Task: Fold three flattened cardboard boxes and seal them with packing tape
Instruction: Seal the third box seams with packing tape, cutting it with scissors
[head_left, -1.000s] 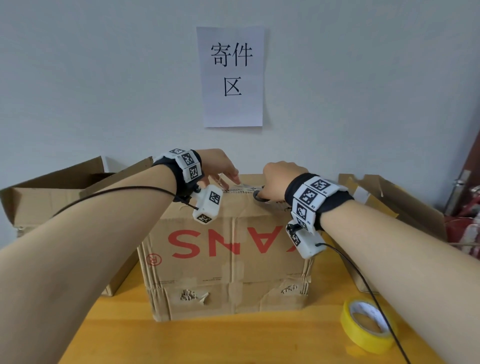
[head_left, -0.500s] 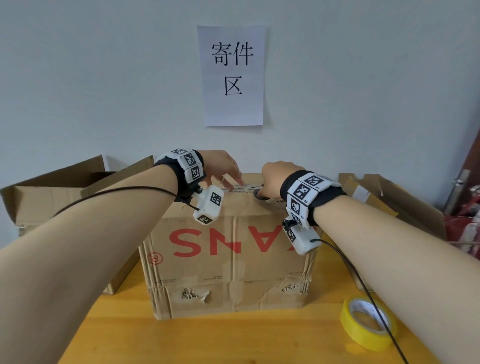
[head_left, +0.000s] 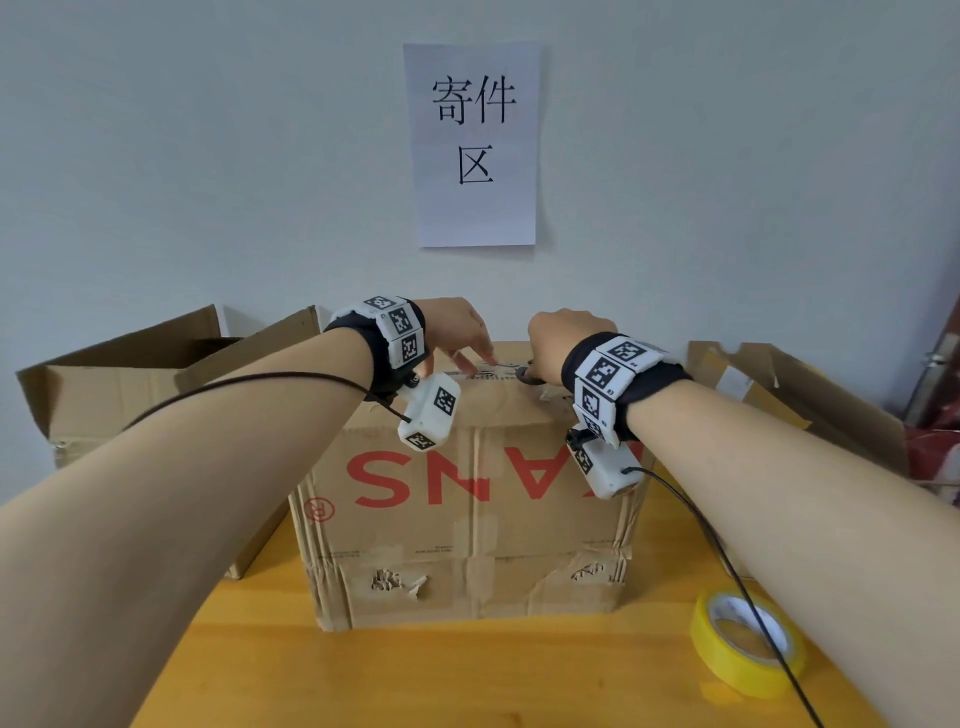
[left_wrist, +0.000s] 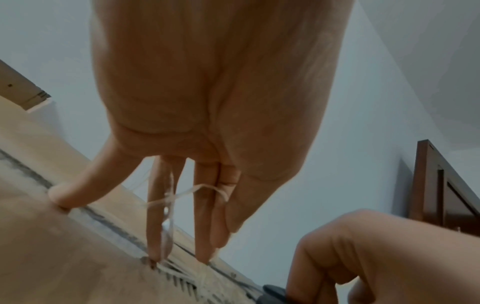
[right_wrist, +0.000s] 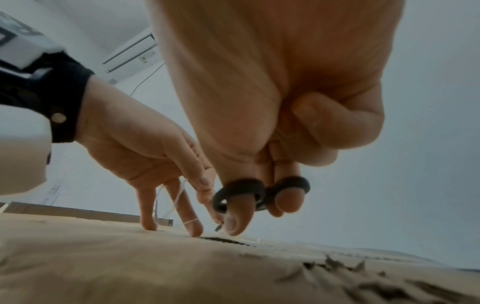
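Scissors (right_wrist: 262, 195) clamped in my R hand (head_left: 561, 340), barely moved; L hand (head_left: 457, 332) fingers straight, still pinning tape on box (head_left: 467, 499) seam – cut pending

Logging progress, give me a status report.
Left hand fingertips pressing top seam of brown cardboard box. Right hand gripping black-handled scissors. Yellow tape roll idle on table.

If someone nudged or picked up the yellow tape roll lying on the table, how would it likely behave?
The yellow roll of packing tape lies flat on its side on the orange wooden table, so a nudge would probably slide it rather than roll it. It looks thin-walled with a wide open core, so likely light and easy to hook with a finger. A black wrist cable crosses it and might snag.
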